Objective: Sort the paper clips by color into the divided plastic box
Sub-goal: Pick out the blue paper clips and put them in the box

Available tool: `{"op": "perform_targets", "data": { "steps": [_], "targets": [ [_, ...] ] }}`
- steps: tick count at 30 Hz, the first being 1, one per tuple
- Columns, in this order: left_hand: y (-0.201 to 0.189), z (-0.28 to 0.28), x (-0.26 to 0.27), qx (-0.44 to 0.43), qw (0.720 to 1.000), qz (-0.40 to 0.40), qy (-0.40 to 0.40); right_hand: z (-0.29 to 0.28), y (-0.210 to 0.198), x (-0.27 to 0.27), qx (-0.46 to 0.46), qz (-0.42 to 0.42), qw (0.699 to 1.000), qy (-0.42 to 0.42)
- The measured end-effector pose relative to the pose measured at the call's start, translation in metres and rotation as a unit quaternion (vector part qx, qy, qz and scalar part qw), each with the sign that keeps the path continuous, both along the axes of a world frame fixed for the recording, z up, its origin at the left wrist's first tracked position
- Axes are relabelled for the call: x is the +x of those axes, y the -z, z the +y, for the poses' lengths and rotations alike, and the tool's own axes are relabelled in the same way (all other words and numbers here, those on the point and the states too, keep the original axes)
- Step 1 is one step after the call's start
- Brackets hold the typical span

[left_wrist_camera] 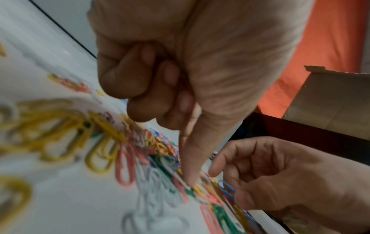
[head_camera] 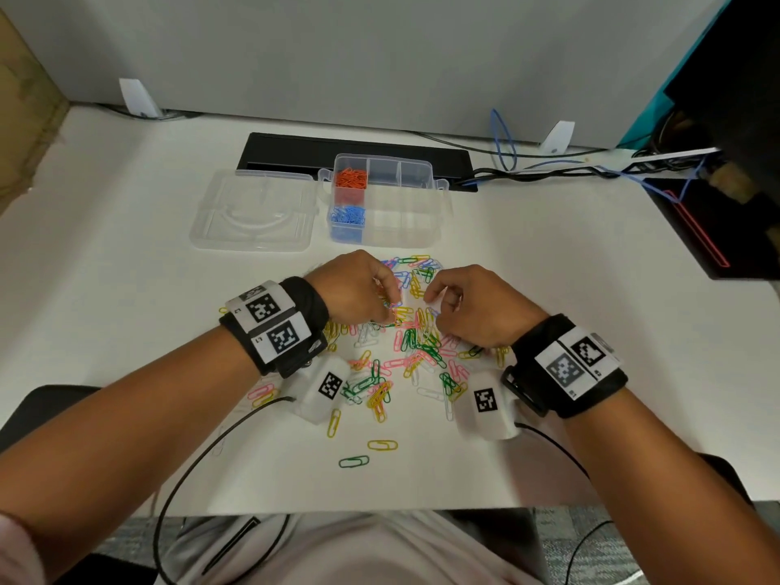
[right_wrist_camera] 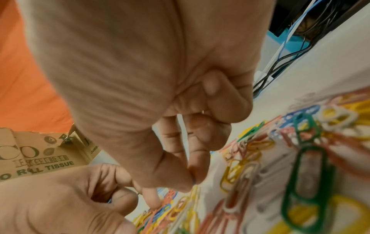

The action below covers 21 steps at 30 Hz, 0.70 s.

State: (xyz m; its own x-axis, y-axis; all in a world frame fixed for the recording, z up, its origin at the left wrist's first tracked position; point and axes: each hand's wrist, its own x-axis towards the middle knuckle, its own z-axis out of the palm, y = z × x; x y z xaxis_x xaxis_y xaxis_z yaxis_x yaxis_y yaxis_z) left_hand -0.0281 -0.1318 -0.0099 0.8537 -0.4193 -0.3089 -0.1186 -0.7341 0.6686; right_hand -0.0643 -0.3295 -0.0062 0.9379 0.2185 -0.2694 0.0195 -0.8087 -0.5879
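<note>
In the middle of the white table [head_camera: 126, 230], a loose heap of paper clips [head_camera: 415, 344] is lying spread in yellow, green, pink, white and blue, too many and too tangled to count, with two strays, one yellow clip [head_camera: 382, 445] and one green clip [head_camera: 353, 461], sitting apart toward the near edge. Both hands are working in the heap: the left hand [head_camera: 358, 289] is curling three fingers into the palm while one straight finger is pressing down onto the clips, and the right hand [head_camera: 472, 306] is bringing thumb and fingertip close together just above the pile, though whether a clip is caught between them cannot be told. Beyond the heap the divided plastic box [head_camera: 426, 204] is standing open, with one compartment holding orange clips [head_camera: 351, 178] and one holding blue clips [head_camera: 348, 214]; the rest are showing clear plastic. Its clear lid [head_camera: 253, 213] is lying flat just beside it on the left. Behind the box a black cable slot [head_camera: 295, 152] is running along the table, and cables [head_camera: 548, 171] are trailing off to the right under a grey partition wall [head_camera: 380, 57]. Bare tabletop is lying to the left and right of the heap.
</note>
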Motion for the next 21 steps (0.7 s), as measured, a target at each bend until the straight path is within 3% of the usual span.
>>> {"op": "perform_targets", "data": {
  "steps": [17, 21],
  "targets": [
    [0.001, 0.009, 0.007, 0.044, 0.998, -0.047, 0.014, 0.008, 0.004, -0.002, 0.071, -0.024, 0.997, -0.023],
    [-0.007, 0.009, 0.005, 0.0, 0.998, -0.053, 0.024, 0.013, 0.003, -0.004, 0.077, -0.025, 0.996, -0.028]
  ]
}}
